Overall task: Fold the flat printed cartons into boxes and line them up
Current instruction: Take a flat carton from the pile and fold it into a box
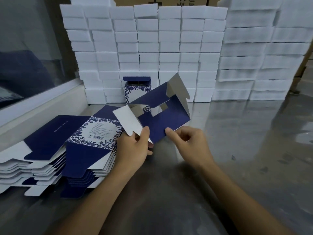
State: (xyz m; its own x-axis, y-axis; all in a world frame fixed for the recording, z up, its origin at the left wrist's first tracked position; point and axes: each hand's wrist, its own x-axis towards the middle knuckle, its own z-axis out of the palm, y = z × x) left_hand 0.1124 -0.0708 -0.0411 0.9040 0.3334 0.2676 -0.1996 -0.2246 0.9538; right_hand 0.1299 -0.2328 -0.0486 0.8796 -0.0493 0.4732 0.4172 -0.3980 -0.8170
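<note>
A dark blue carton (pixel 162 119) with white inner faces hangs half opened above the steel table, its flaps spread. My left hand (pixel 135 148) pinches its near left corner by a white flap, thumb on top. My right hand (pixel 188 143) grips the near bottom edge, thumb pressed on the blue panel. Two stacks of flat blue-and-white floral cartons (pixel 67 150) lie at the left. One folded box (pixel 137 89) stands upright at the back with its top flap raised.
A wall of stacked white foam blocks (pixel 152 48) fills the back of the table, with more white stacks (pixel 262 56) at the right. A window ledge (pixel 42 106) runs along the left. Bare steel tabletop (pixel 237 141) lies to the right and in front.
</note>
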